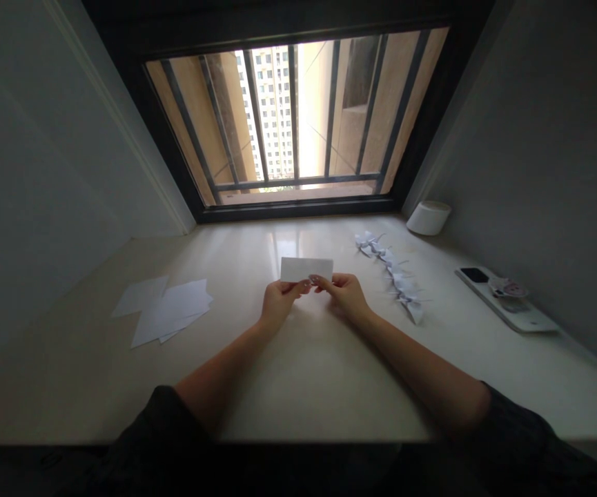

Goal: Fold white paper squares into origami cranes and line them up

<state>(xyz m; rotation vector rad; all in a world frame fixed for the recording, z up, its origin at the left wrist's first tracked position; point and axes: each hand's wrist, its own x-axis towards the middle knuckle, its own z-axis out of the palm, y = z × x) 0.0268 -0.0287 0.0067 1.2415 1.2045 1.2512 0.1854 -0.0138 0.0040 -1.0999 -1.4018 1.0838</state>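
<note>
Loose white sheets (166,310) are lying in a messy overlapping pile on the left side of a pale stone table (319,386). Next over, my left hand (280,304) and right hand (346,297) are both pinching the bottom edge of a small white paper slip (306,269), held up just above the table near the middle. The fingers (306,283) of both hands are clamped on it, nearly meeting. To the right there's a wobbly row of folded paper cranes (394,273), then a white tub (428,217) against the wall, and a phone (474,275) lying on a long white board (505,304).
</note>
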